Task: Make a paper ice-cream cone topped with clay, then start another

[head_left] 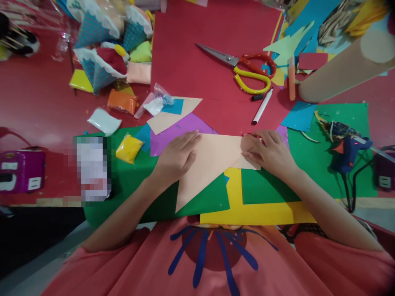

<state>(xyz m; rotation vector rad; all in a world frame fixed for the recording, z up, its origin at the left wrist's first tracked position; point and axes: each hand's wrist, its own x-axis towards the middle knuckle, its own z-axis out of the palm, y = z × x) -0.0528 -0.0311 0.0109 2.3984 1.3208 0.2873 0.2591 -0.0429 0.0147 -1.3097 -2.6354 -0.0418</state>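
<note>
A peach paper sheet [210, 160] with a slanted lower edge lies in front of me over green and yellow sheets. My left hand [179, 156] rests flat on its left side, fingers stretched out. At the sheet's right end, my right hand [267, 150] has its fingers bent and pressed round a small round peach piece [247, 144]. A smaller peach strip [249, 163] shows beneath that hand. Beyond the hands, scissors [237, 63] with one red and one yellow handle lie on red paper, near a white marker [262, 107] and its black cap [257, 98].
A blue glue gun [347, 152] and a tall cardboard tube [342, 70] stand at the right. Clay packets such as a yellow one [129, 148], a blurred phone [94, 168] and blue cone-shaped crafts [98, 68] are at the left. Purple paper [197, 125] lies beyond my hands.
</note>
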